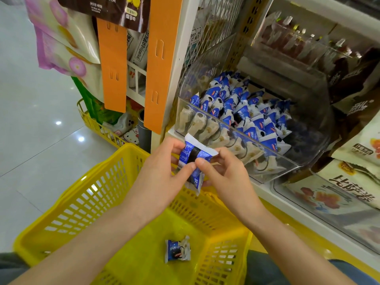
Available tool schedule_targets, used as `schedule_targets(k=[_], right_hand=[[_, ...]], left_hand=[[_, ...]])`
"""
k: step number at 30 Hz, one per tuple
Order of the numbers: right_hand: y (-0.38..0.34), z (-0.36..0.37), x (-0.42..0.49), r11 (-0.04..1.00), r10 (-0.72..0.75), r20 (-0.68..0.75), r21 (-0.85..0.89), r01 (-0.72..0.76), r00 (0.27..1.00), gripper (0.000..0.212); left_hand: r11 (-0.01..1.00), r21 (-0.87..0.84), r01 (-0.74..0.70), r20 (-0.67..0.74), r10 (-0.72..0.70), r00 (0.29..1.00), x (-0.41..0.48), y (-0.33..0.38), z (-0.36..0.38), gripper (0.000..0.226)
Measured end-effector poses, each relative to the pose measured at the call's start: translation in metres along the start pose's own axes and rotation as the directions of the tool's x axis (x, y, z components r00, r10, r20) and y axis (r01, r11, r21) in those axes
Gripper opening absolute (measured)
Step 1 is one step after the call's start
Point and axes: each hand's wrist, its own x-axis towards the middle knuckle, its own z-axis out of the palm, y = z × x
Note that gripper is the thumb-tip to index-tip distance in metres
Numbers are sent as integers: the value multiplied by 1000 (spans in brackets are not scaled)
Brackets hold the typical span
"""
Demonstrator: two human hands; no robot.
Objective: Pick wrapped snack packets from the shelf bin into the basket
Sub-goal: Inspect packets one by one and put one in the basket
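Both hands hold blue-and-white wrapped snack packets (194, 156) above the far rim of the yellow basket (86, 204). My left hand (162, 171) pinches them from the left with thumb and fingers. From the right, my right hand (224, 173) grips them too. It looks like two packets, one hanging lower. Another packet (177, 250) lies on the basket floor. The clear shelf bin (292, 161) to the upper right holds several more of the same packets (246, 112).
Orange hanging strips (158, 64) and hung snack bags are at the upper left. A second yellow basket (96, 126) with goods stands on the tiled floor behind. Large snack bags (337, 188) fill the shelf to the right of the bin.
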Motion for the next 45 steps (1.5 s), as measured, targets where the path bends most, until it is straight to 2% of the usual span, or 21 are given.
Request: schedule_targets(k=[6,8,10,12,15,21,25,29,31,35,40,43,45], right_hand=[[-2,0,-6,995,-39,-12,-88,37,999,38],[-2,1,-6,997,-30,-16,-67,29,999,34],[-1,0,-3,999,4,-5,-37,-4,1000,20],[-1,1,-1,994,78,28,76,-80,997,6],[-5,2,0,936,197,95,278,-216,976,10],[-7,-2,0,917,218,88,324,-235,972,11],[-2,-2,-2,950,219,63,216,-228,974,10],[6,2,-10,986,88,-25,-139,-90,996,14],[8,3,-15,967,39,-19,-250,-43,999,15],[8,4,-21,932,-33,15,-361,36,999,16],[7,3,-25,851,-120,71,-507,139,990,20],[7,1,-26,768,-158,106,-612,190,982,27],[6,2,-27,757,-174,104,-622,200,979,26]], left_hand=[[995,74,-65,31,63,998,-1,-1,-2,20],[995,82,-59,33,57,998,-1,-2,-1,22],[995,93,-41,43,37,998,-1,-4,0,32],[991,125,-52,45,46,998,-2,-5,0,41],[985,149,-90,38,85,996,-4,-5,1,43],[948,274,-163,59,152,987,-8,2,2,26],[925,357,-129,86,105,991,-9,4,1,25],[869,485,-96,141,31,990,-10,-1,1,24],[864,497,-88,184,-6,983,-12,-4,1,23],[871,486,-68,240,-58,969,-14,-8,1,21],[885,460,-74,253,-51,966,-13,-10,0,20],[901,425,-84,261,-33,965,-12,-11,1,13],[918,389,-81,245,-19,969,-12,-11,2,7]])
